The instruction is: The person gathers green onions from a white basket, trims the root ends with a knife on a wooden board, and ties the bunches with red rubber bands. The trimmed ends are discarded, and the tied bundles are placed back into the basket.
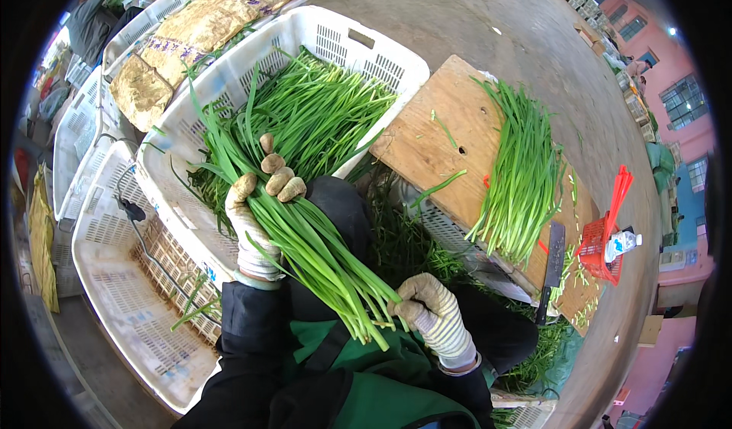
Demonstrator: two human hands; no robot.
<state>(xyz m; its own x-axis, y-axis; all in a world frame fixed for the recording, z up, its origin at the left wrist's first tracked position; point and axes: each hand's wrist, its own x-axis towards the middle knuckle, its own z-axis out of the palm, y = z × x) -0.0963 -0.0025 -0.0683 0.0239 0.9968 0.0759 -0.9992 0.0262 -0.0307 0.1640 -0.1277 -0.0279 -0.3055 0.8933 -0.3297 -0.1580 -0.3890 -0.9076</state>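
A bunch of garlic chives lies slantwise over my lap, its pale cut ends towards the lower right. My left hand, in a soiled knit glove, wraps around the leafy upper part. My right hand, in a striped glove, pinches a stalk at the lower ends between thumb and fingers. Behind my left hand, a white plastic crate holds many more chives. On a wooden board to the right rests a separate pile of chives, with a cleaver beside it.
Trimmings litter the board near a red plastic basket holding red strips and a bottle. Another white crate stands at left, below stained sacks. Loose greens fill the gap beside my knees. People are in the distance.
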